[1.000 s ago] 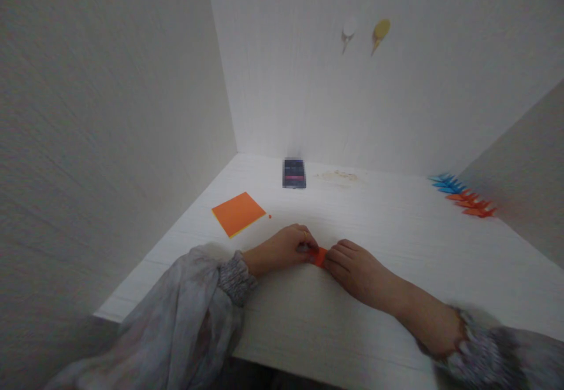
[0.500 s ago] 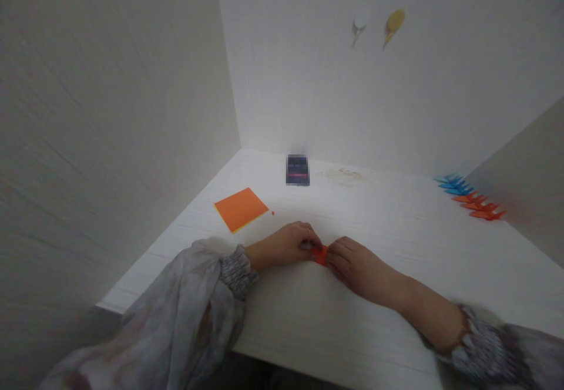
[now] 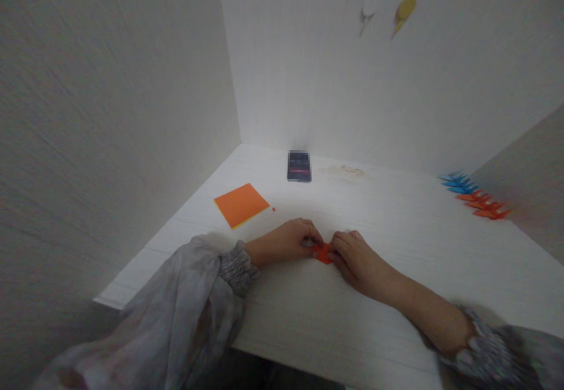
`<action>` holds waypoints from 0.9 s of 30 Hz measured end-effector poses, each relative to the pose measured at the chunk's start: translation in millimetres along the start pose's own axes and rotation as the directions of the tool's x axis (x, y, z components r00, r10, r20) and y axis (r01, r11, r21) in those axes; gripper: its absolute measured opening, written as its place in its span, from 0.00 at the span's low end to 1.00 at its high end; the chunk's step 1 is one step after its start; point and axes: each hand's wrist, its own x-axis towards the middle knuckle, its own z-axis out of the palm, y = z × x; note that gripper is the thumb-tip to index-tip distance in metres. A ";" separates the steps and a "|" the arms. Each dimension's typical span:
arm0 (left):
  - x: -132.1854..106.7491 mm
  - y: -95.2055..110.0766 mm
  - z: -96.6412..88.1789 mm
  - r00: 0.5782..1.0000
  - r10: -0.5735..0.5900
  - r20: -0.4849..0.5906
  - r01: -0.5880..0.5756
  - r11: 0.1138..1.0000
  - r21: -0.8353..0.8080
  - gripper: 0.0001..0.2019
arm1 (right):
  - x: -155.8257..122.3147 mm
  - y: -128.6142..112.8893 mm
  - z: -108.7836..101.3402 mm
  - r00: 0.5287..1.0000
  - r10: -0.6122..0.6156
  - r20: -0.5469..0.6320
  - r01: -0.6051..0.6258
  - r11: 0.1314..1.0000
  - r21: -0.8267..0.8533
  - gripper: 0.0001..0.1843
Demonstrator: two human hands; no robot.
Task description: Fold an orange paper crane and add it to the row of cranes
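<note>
A small folded piece of red-orange paper [image 3: 323, 254] lies between my hands, near the front of the white table [image 3: 282, 313]. My left hand [image 3: 298, 239], with a ring on one finger, pinches its left side. At the right side of the paper, the fingers of my right hand [image 3: 355, 258] are bent and pressed on its edge. Fingertips of both hands cover parts of the paper, so its full shape is hidden. A stack of square orange paper [image 3: 241, 205] with a yellow edge lies beyond my left forearm.
A tiny orange scrap [image 3: 274, 209] lies beside the stack. A dark, blurred flat object [image 3: 299, 165] is by the back wall. Several folded blue paper pieces [image 3: 458, 182] and orange paper pieces [image 3: 483, 205] line the right side. Two hooks, one yellow [image 3: 405, 9], are on the wall.
The view has shifted slightly. My right fingers have shifted a little on the paper's right edge, and slightly more of the paper shows. Both hands keep hold of it.
</note>
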 end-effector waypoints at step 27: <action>2.3 1.2 -1.2 1.000 -0.013 0.028 0.014 1.000 -0.028 0.09 | 0.4 -7.0 7.4 0.989 0.143 -0.043 -0.143 0.990 -0.004 0.09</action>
